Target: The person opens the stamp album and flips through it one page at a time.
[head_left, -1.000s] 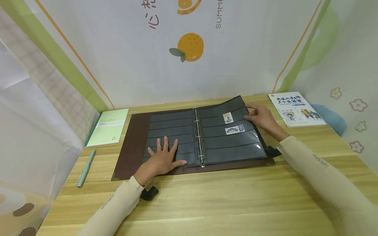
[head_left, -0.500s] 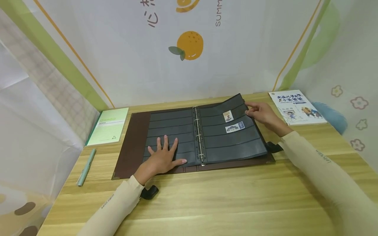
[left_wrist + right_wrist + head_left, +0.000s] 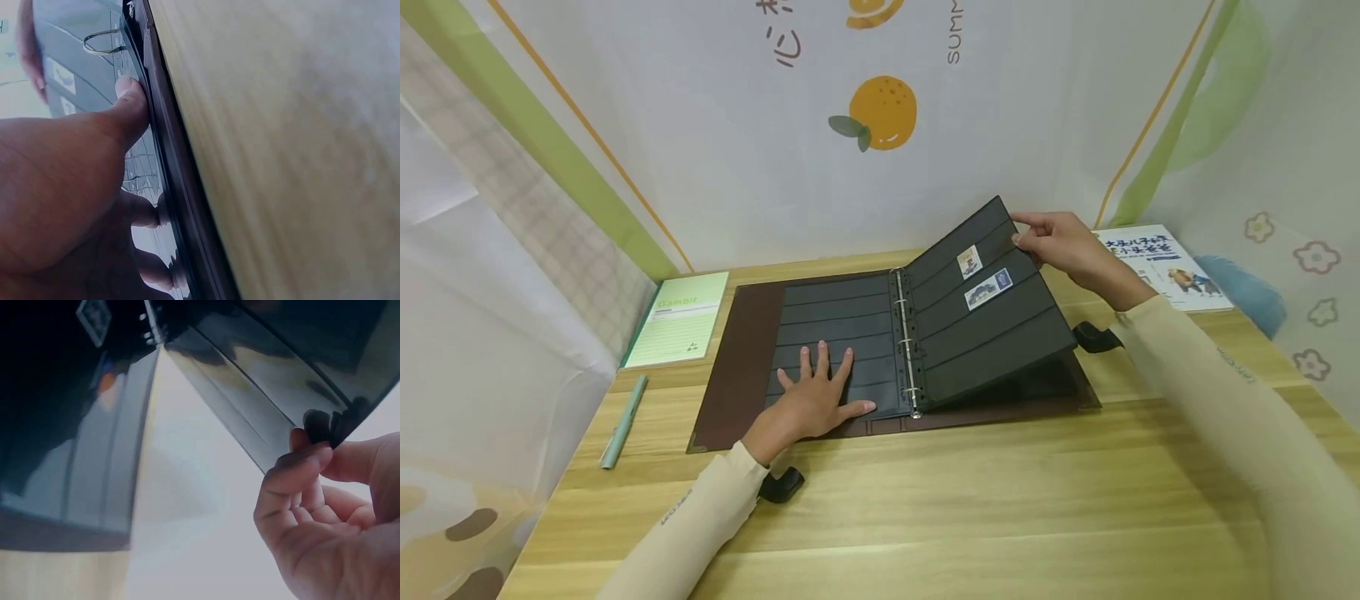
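At frame centre: open brown-covered metal-ring binder [image 3: 730, 358] | left hand [image 3: 815, 406] splayed on flat black pocket page [image 3: 842, 312], likely bracing it | right hand [image 3: 1066, 246] pinching tilted black stamp page [image 3: 992, 337], likely supporting it

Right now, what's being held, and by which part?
The right hand pinches the raised black page by its outer edge; the left hand holds nothing.

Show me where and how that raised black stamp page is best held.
Probably pinch the black stamp page by its free outer edge, toward the far corner, coming from the right, as the right hand does. It's thin and tilted up, and metal rings bind its inner edge.
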`<state>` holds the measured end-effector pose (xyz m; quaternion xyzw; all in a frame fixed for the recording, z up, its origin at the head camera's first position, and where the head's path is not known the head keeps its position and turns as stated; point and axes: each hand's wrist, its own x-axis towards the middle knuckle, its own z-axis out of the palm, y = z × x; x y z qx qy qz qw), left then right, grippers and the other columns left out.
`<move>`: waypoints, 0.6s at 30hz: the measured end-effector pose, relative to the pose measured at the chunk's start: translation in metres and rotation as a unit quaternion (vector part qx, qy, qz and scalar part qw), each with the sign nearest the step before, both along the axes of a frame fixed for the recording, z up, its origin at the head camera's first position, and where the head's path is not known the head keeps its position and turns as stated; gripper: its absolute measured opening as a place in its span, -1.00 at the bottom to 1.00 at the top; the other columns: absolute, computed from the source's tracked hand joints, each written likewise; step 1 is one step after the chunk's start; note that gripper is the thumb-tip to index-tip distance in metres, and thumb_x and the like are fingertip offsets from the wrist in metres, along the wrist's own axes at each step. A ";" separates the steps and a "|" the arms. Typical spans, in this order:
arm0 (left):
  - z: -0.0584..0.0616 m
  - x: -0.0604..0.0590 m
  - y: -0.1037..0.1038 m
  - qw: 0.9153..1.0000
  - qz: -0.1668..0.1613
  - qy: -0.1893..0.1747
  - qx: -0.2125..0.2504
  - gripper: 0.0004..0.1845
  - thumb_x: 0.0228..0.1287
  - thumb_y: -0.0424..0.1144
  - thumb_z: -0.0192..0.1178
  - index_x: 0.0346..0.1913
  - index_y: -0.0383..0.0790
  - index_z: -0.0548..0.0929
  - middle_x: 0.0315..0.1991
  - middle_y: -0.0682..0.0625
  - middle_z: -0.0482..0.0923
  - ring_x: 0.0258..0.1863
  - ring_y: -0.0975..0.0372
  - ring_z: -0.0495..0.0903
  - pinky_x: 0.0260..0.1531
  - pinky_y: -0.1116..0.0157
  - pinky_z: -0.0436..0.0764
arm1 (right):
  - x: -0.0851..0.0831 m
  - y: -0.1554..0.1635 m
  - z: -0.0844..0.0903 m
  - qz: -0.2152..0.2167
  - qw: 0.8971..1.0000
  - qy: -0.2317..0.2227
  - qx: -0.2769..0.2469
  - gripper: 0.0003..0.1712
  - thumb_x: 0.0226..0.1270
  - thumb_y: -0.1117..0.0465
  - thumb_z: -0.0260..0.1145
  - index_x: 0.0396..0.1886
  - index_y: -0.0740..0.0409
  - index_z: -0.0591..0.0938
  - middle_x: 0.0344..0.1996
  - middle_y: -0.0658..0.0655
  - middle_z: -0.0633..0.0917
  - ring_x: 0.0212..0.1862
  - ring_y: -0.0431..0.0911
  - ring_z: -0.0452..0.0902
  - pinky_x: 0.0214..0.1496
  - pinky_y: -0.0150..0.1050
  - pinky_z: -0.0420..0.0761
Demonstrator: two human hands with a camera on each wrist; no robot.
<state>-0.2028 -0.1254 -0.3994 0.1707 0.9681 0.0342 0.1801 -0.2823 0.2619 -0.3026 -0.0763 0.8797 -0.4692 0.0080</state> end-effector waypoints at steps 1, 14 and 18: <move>0.000 0.000 0.000 1.000 0.001 -0.001 -0.002 0.01 0.39 0.42 -0.03 0.66 -0.01 -0.18 0.62 -0.38 -0.41 0.56 -0.38 -0.35 0.30 -0.56 -0.08 | -0.001 -0.004 0.005 0.006 1.000 0.003 -0.001 -0.32 0.57 0.15 0.17 0.58 0.16 0.24 -0.53 -0.18 0.66 -0.47 -0.27 0.51 -0.36 -0.36 0.59; 0.001 0.000 0.000 1.000 -0.002 0.006 -0.006 0.00 0.40 0.42 -0.04 0.66 -0.01 -0.16 0.62 -0.39 -0.39 0.57 -0.39 -0.33 0.30 -0.56 -0.06 | -0.017 -0.082 0.068 0.038 0.999 0.013 -0.030 -0.39 0.57 0.15 0.09 0.55 0.12 0.30 -0.76 -0.12 0.35 -0.60 -0.23 0.28 -0.44 -0.35 0.39; -0.001 0.000 0.000 1.000 -0.001 0.005 -0.007 0.00 0.39 0.42 -0.04 0.66 0.01 -0.15 0.62 -0.38 -0.38 0.57 -0.38 -0.32 0.31 -0.55 -0.05 | -0.019 -0.107 0.075 0.063 0.996 0.009 -0.055 -0.38 0.55 0.21 0.08 0.56 0.13 0.29 -0.78 -0.09 0.35 -0.63 -0.22 0.27 -0.43 -0.35 0.36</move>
